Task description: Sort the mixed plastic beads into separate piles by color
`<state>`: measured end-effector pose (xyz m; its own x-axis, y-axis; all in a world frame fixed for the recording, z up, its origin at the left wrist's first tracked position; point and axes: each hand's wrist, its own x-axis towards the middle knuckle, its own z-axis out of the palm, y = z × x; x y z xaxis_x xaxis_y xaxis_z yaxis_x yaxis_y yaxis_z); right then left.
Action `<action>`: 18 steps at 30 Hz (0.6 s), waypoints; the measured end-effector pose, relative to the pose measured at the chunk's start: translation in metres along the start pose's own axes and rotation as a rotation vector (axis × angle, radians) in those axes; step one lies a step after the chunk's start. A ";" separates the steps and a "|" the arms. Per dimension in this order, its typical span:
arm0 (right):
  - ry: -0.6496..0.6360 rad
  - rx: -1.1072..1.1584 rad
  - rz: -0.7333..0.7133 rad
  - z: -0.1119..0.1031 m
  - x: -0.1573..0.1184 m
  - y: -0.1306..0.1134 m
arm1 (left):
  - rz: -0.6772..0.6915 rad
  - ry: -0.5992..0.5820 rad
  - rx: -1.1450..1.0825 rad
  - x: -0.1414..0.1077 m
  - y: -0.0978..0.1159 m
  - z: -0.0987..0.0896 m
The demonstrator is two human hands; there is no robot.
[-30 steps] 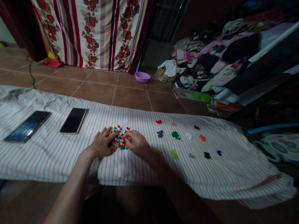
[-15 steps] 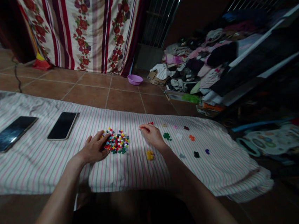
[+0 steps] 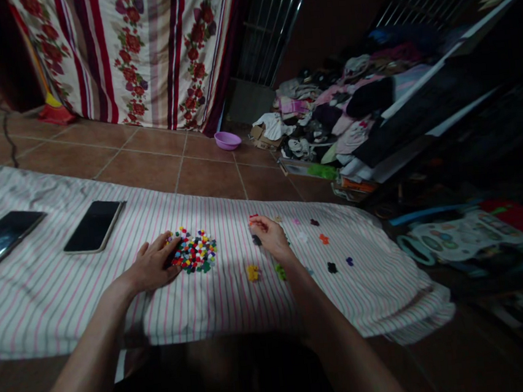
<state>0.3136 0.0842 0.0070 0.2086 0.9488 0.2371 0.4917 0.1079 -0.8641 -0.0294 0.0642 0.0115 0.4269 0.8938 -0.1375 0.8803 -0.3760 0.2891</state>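
A pile of small multicoloured plastic pieces (image 3: 196, 251) lies on the striped cloth. My left hand (image 3: 154, 263) rests flat at the pile's left edge, fingers spread and touching it. To the right, my right hand (image 3: 270, 237) pinches what looks like a small red piece, just in front of a red cluster (image 3: 253, 216). A dark piece (image 3: 256, 240) shows beneath its fingers. Around that hand lie small groups sorted by colour: yellow (image 3: 253, 273), lime green (image 3: 280, 272), orange (image 3: 323, 239), black (image 3: 332, 267) and dark blue (image 3: 350, 261). My wrist partly covers a dark green group.
Two phones, one (image 3: 7, 240) at the far left and another (image 3: 94, 227) nearer the pile, lie on the striped cloth (image 3: 199, 313). Beyond it, a purple basin (image 3: 227, 141) sits on the tiled floor. Heaped clothes (image 3: 318, 110) fill the back right.
My right hand has moved rightward, away from the pile, bringing its pinched piece to the red cluster. My left hand stays by the pile. The whole view has shifted slightly.
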 end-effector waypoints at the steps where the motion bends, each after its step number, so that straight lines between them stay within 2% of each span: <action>1: 0.015 0.003 0.000 -0.002 -0.002 0.002 | -0.010 -0.006 0.000 0.000 0.001 -0.001; 6: 0.103 -0.021 0.019 -0.021 -0.015 0.009 | -0.042 -0.021 -0.002 0.002 0.005 -0.005; 12: 0.179 -0.021 0.111 -0.038 -0.027 0.013 | -0.033 0.027 0.016 0.006 0.001 0.000; 18: 0.071 0.000 0.103 -0.046 -0.046 0.010 | -0.036 0.024 0.020 0.007 0.004 -0.001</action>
<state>0.3481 0.0278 0.0080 0.3174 0.9313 0.1785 0.4645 0.0114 -0.8855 -0.0236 0.0690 0.0126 0.3899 0.9125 -0.1243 0.8991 -0.3480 0.2654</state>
